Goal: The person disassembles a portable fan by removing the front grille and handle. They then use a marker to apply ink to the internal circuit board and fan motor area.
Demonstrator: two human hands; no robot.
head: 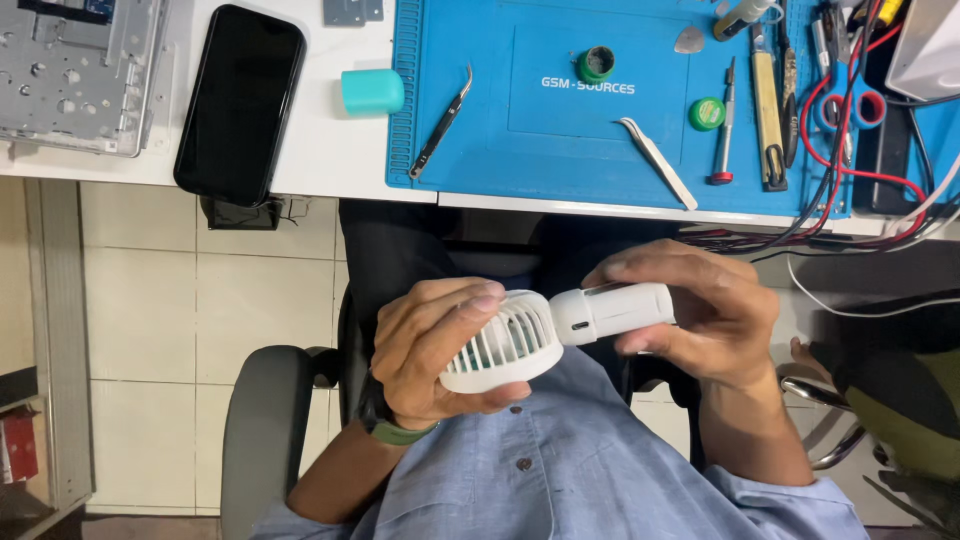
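Note:
A small white hand-held fan is held over my lap, below the desk edge. My left hand grips its round grilled head, fingers wrapped over the top and thumb under it. My right hand is closed around the white handle, which points to the right. A green band sits on my left wrist.
A blue work mat on the white desk carries two tweezers, a screwdriver, scissors, small green tins and red and black wires. A black phone, a teal cap and a grey metal panel lie left of it. A chair armrest is at my left.

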